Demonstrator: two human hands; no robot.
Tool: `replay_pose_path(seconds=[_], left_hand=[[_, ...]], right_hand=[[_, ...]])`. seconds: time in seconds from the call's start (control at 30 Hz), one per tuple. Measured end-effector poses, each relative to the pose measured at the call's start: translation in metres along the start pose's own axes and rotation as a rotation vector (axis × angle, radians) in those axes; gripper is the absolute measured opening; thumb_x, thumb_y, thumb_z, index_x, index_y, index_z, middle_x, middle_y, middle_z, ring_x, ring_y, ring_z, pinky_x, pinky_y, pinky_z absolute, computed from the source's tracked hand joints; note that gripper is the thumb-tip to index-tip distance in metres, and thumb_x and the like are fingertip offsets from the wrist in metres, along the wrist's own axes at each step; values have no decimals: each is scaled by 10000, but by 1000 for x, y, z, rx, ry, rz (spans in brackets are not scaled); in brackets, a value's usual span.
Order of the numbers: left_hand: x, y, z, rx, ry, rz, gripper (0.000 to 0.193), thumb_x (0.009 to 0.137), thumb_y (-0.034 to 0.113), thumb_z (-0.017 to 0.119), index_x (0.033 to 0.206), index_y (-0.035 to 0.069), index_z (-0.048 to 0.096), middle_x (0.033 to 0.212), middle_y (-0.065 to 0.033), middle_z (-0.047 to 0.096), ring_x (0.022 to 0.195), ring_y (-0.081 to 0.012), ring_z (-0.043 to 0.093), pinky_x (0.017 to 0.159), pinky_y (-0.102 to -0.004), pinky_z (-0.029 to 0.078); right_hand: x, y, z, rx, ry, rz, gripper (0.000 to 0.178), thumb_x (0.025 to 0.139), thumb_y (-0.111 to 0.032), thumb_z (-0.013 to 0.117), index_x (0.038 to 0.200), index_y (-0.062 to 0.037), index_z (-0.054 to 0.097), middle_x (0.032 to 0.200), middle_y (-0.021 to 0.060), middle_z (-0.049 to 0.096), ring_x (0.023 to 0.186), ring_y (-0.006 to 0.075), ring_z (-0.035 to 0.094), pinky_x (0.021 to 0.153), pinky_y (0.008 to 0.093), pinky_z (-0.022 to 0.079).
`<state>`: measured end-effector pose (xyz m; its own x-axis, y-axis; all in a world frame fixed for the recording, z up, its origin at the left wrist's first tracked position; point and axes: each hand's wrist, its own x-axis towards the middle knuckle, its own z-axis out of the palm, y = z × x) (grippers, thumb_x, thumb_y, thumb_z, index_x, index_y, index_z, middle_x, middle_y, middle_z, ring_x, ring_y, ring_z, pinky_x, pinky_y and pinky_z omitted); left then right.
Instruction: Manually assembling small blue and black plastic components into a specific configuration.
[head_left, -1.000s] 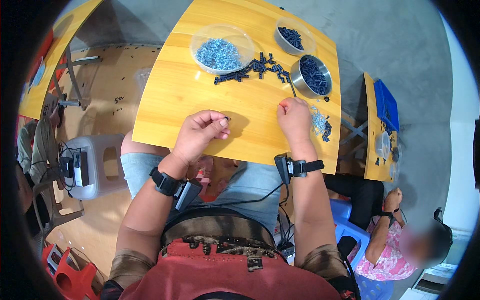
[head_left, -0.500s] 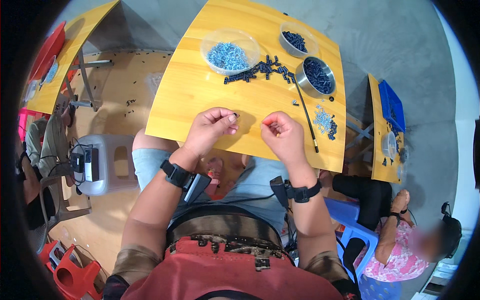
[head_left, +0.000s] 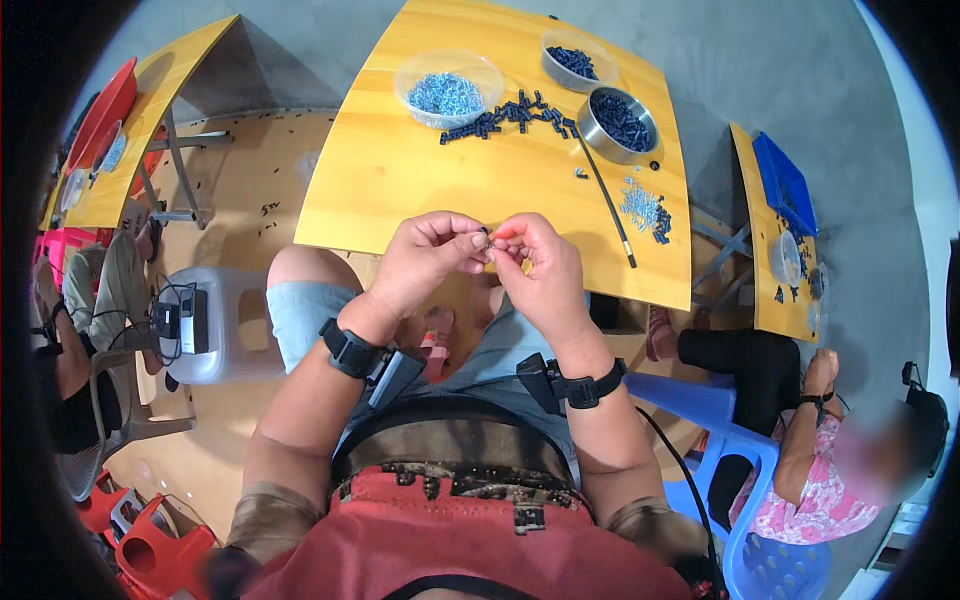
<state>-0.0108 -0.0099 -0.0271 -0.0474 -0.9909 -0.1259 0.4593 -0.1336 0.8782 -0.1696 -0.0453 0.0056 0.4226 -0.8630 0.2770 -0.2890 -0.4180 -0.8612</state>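
My left hand (head_left: 430,258) pinches a small black part (head_left: 486,231) between thumb and forefinger. Against it, fingertips nearly touching, my right hand (head_left: 545,275) is closed in a pinch; what it holds, if anything, is too small to make out. Both hands are over the table's near edge. Beyond them, on the yellow table (head_left: 370,190), black tubular pieces (head_left: 515,115) lie heaped beside a clear bowl (head_left: 403,90) of light-blue pieces. A black rod (head_left: 603,190) lies right of my hands, near a small heap of light-blue pieces (head_left: 638,203) and dark pieces (head_left: 661,225).
A metal bowl (head_left: 596,135) and a clear tub (head_left: 549,66), both with dark pieces, stand at the far right of the table. Another person (head_left: 800,470) sits at the right by a side table with a blue tray (head_left: 780,185). A grey stool (head_left: 230,345) stands left.
My right hand has moved left and up to meet my left hand at the small black part. The view has shifted slightly, and the table appears higher.
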Motion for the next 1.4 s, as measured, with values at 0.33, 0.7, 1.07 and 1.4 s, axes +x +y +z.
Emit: replay_pose_path(seconds=[0.33, 0.7, 1.07, 1.4], left_hand=[[-18, 1, 12, 43, 29, -30, 138, 835, 55, 638, 947, -17, 603, 867, -65, 638, 738, -100, 609, 643, -221, 515], [-27, -9, 18, -109, 72, -37, 132, 835, 66, 645, 937, 0, 595, 850, -63, 637, 713, -99, 602, 624, -204, 501], [-28, -12, 19, -122, 24, -89, 128, 848, 53, 621, 961, -1, 596, 877, -64, 633, 742, -114, 611, 643, -211, 509], [-29, -10, 18, -52, -20, -114, 173, 848, 67, 625, 1000, -14, 623, 856, -65, 646, 733, -119, 612, 653, -227, 511]], right_hand=[[-17, -9, -8, -141, -25, -123, 160, 743, 40, 623, 880, -19, 565, 775, 58, 601, 683, 103, 588, 612, 231, 474], [-35, 15, -6, 327, -35, 160, 117, 767, -36, 683, 865, -9, 626, 786, 29, 637, 684, 73, 571, 609, 199, 459], [-42, 15, -2, 551, -18, 273, 78, 818, -46, 651, 878, -5, 623, 815, 9, 631, 723, 55, 560, 656, 184, 450], [-40, 15, -13, 435, 76, 250, 62, 823, -45, 640, 869, -6, 628, 784, -15, 614, 674, 39, 525, 607, 183, 433]])
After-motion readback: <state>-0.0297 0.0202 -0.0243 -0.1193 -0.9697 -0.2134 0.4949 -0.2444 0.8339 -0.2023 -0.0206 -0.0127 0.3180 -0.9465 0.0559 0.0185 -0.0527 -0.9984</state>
